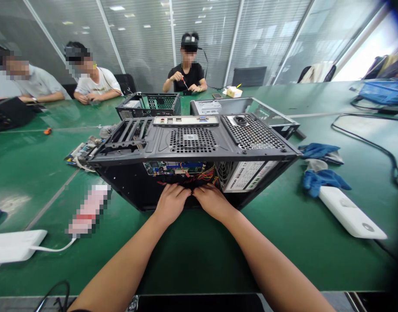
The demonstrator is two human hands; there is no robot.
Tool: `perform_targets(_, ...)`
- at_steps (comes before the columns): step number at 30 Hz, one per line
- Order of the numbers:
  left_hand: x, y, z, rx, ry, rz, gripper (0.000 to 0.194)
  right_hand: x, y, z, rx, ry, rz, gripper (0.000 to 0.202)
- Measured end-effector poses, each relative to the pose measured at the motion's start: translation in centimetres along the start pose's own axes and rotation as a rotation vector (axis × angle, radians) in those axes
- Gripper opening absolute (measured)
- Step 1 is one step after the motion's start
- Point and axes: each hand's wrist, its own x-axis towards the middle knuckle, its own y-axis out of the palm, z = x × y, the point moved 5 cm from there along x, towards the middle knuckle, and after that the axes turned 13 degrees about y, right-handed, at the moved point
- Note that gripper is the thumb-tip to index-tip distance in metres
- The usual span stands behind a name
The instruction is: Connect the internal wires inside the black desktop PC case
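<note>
A black computer case (147, 145) lies in front of me with its rear panel up and its open side facing me. Both my hands reach into that open side, at its lower middle edge. The fingers of my left hand (173, 201) are curled together, their tips lost in the dark interior. My right hand (213, 201) is bent the same way, thumbs nearly touching; what they grip is hidden. Above the hands are a green motherboard (153, 168) and red and yellow cables (203, 174). A power supply (249, 177) with a white label sits to the right.
Behind stand another open case (148, 104) and a silver case panel (238, 105). Blue gloves (324, 181) and a white power strip (351, 212) lie right. Left are a loose circuit board (82, 152), a phone (88, 212) and a white power bank (18, 246). Several people sit across the table.
</note>
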Motion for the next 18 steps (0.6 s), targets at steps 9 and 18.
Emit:
perform_targets(9, 0.16, -0.23, -0.03, 0.028, -0.006, -0.023, 0.018, 0.03, 0.19, -0.02, 0.009, 0.001, 0.036, 0.019)
perform_targets(18, 0.31, -0.15, -0.15, 0.094, -0.006, 0.014, 0.019, -0.03, 0.03, 0.19, -0.031, 0.0, 0.01, 0.019)
